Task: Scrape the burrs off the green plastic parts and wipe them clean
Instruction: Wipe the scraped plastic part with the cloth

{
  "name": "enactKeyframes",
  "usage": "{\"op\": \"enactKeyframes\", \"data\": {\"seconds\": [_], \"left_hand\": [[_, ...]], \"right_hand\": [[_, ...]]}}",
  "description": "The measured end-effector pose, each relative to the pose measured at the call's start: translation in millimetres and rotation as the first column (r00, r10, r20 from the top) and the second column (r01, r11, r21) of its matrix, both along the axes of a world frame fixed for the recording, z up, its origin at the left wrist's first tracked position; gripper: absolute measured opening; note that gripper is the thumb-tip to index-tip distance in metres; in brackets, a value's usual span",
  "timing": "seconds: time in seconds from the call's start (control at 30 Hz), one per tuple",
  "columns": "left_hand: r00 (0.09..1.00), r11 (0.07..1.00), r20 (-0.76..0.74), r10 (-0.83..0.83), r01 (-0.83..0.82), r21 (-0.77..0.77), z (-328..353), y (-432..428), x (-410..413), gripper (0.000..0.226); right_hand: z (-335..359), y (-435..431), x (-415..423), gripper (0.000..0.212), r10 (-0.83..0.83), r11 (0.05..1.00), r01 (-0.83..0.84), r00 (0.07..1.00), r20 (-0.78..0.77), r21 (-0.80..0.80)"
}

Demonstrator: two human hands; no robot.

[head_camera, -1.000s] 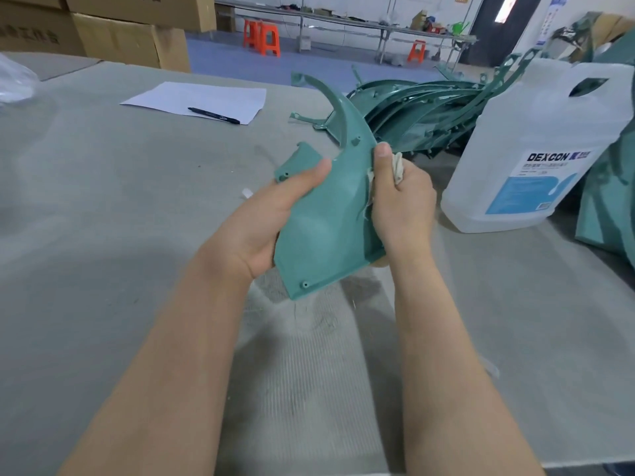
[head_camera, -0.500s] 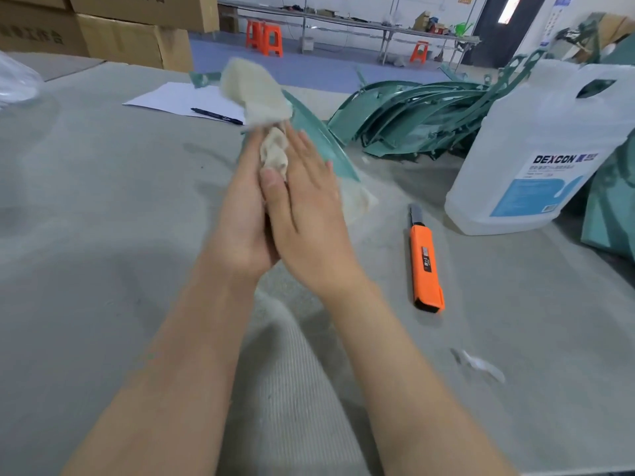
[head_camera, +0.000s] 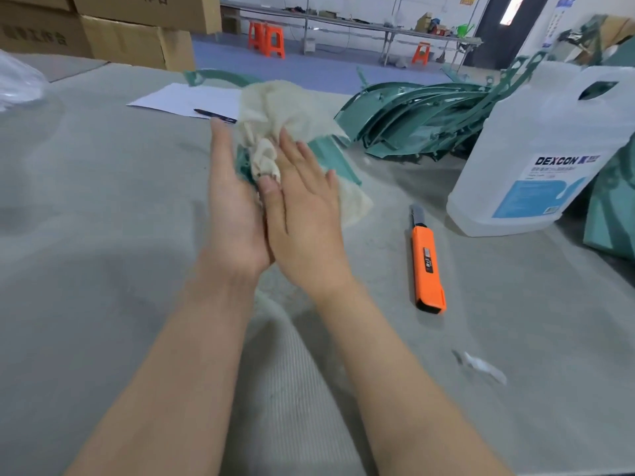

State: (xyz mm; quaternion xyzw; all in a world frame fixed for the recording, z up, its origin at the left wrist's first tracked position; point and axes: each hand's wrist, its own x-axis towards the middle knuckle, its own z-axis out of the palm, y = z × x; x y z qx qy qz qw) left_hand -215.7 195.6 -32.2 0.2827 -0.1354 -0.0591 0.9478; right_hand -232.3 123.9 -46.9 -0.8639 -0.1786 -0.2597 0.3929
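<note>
A curved green plastic part (head_camera: 331, 156) is sandwiched between my two hands above the grey table, its thin arm (head_camera: 220, 77) arching off to the upper left. My left hand (head_camera: 233, 214) supports it from the left side with fingers straight. My right hand (head_camera: 302, 214) presses a cream cloth (head_camera: 278, 115) flat against the part's face; the cloth hides most of the part. An orange utility knife (head_camera: 426, 262) lies on the table to the right of my hands, blade end pointing away.
A heap of green parts (head_camera: 419, 118) lies at the back right, beside a translucent DEXCON jug (head_camera: 549, 156). More green plastic (head_camera: 615, 207) sits at the right edge. Paper (head_camera: 185, 97) with a pen (head_camera: 214, 115), cardboard boxes (head_camera: 137, 39), and a white scrap (head_camera: 481, 365) are around.
One second ago I gripped the part upright with the cloth bunched in my right hand. The part has since swung flat between my palms, the cloth spread over it; the knife now shows.
</note>
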Motion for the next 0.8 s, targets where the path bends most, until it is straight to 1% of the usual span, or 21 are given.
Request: {"op": "enactKeyframes", "data": {"seconds": [0.07, 0.13, 0.2, 0.23, 0.27, 0.3, 0.33, 0.37, 0.4, 0.43, 0.47, 0.5, 0.53, 0.6, 0.7, 0.73, 0.8], "left_hand": [[0.998, 0.996, -0.025, -0.051, 0.053, 0.078, -1.9, -8.3, -1.2, 0.07], [0.995, 0.985, -0.083, -0.062, 0.075, 0.156, -3.7, -12.8, -1.0, 0.067], [0.993, 0.972, -0.114, -0.037, 0.063, 0.226, -4.7, -13.6, 0.4, 0.061], [0.994, 0.967, -0.109, -0.025, 0.052, 0.251, -4.6, -13.7, 0.9, 0.059], [0.995, 0.961, -0.095, -0.015, 0.04, 0.273, -4.4, -14.2, 1.0, 0.056], [0.996, 0.957, -0.084, -0.012, 0.036, 0.286, -4.0, -14.6, 0.6, 0.055], [0.997, 0.959, -0.079, -0.02, 0.041, 0.281, -3.2, -15.1, -0.1, 0.054], [0.996, 0.967, -0.077, -0.037, 0.055, 0.25, -2.7, -15.1, -0.7, 0.053], [0.996, 0.979, -0.077, -0.054, 0.068, 0.192, -2.0, -14.4, -1.6, 0.054], [0.995, 0.99, -0.078, -0.056, 0.066, 0.122, -1.3, -13.4, -1.8, 0.055], [0.995, 0.997, -0.08, -0.051, 0.056, 0.055, -0.9, -11.3, -1.3, 0.057], [0.996, 0.999, -0.076, -0.048, 0.049, 0.007, -1.0, -9.1, -1.3, 0.059], [0.996, 0.999, -0.07, -0.05, 0.049, -0.017, -1.0, -7.4, -2.4, 0.062], [0.995, 0.997, -0.053, -0.081, 0.081, -0.006, -0.6, -5.8, -5.3, 0.069], [0.991, 0.989, -0.022, -0.136, 0.137, 0.06, 0.7, -8.5, -7.7, 0.077], [0.991, 0.988, -0.016, -0.131, 0.132, 0.083, 1.1, -9.1, -7.3, 0.078], [0.995, 0.991, -0.01, -0.097, 0.097, 0.097, 1.1, -9.8, -5.5, 0.076]], "right_hand": [[1.4, -15.7, 14.4, 0.045, -0.153, 0.988, 0.155, 0.986, -0.062, 0.028], [-0.7, -31.4, 22.7, 0.042, -0.222, 0.97, 0.232, 0.967, -0.121, 0.075], [-2.9, -42.4, 22.9, 0.035, -0.275, 0.939, 0.295, 0.953, -0.128, 0.177], [-1.5, -46.3, 21.9, 0.031, -0.309, 0.907, 0.329, 0.944, -0.115, 0.263], [1.7, -48.7, 20.7, 0.028, -0.328, 0.868, 0.336, 0.941, -0.088, 0.366], [5.5, -49.4, 18.6, 0.026, -0.318, 0.837, 0.303, 0.947, -0.047, 0.456], [9.8, -47.1, 15.7, 0.027, -0.273, 0.83, 0.236, 0.962, -0.002, 0.505], [12.7, -41.9, 11.7, 0.03, -0.197, 0.857, 0.151, 0.979, 0.044, 0.493], [13.2, -34.5, 6.5, 0.032, -0.108, 0.906, 0.063, 0.991, 0.083, 0.419], [10.3, -25.7, 1.1, 0.035, -0.02, 0.953, -0.013, 0.994, 0.107, 0.303], [6.1, -17.3, -2.7, 0.038, 0.055, 0.981, -0.073, 0.993, 0.102, 0.178], [3.7, -12.3, -2.9, 0.041, 0.093, 0.992, -0.099, 0.993, 0.076, 0.079], [4.1, -11.0, -0.7, 0.043, 0.089, 0.996, -0.09, 0.995, 0.045, 0.019], [7.0, -13.8, 6.3, 0.043, -0.002, 0.999, 0.002, 1.0, 0.006, -0.037], [6.1, -16.9, 11.2, 0.043, -0.136, 0.991, 0.136, 0.991, -0.009, -0.011], [5.1, -15.0, 9.8, 0.042, -0.159, 0.987, 0.159, 0.987, 0.016, 0.01], [3.6, -12.3, 6.2, 0.039, -0.171, 0.985, 0.167, 0.978, 0.122, 0.048]]}}
